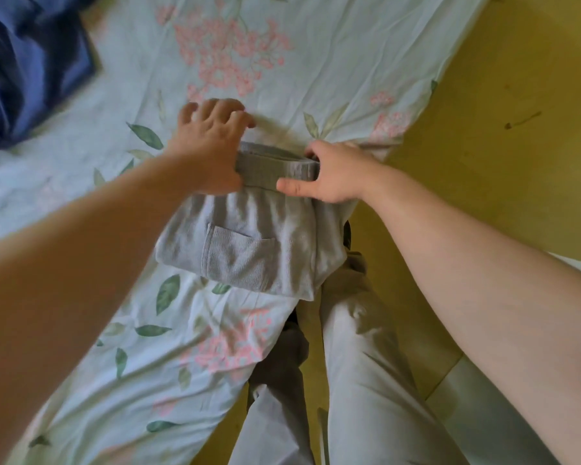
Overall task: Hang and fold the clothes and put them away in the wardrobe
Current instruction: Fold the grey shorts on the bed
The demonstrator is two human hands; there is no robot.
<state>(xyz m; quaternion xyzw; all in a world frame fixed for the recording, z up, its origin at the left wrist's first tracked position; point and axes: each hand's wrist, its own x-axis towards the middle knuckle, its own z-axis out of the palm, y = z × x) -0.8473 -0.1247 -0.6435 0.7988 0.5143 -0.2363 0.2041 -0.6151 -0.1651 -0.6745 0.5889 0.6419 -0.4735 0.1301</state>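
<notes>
A folded grey garment (249, 250) with a ribbed waistband and a patch pocket lies at the near edge of the bed, partly hanging over it. My left hand (212, 146) sits at the waistband's left end, thumb against the band and fingers spread over the sheet behind it. My right hand (332, 176) grips the waistband's right end, thumb in front and fingers tucked behind. The garment's lower edge rests toward my legs.
The bed sheet (282, 45) is pale with pink flowers and green leaves. A heap of dark blue clothing (27, 65) lies at the far left of the bed. Yellow floor (500, 129) runs along the right. My legs in light trousers (359, 380) stand against the bed edge.
</notes>
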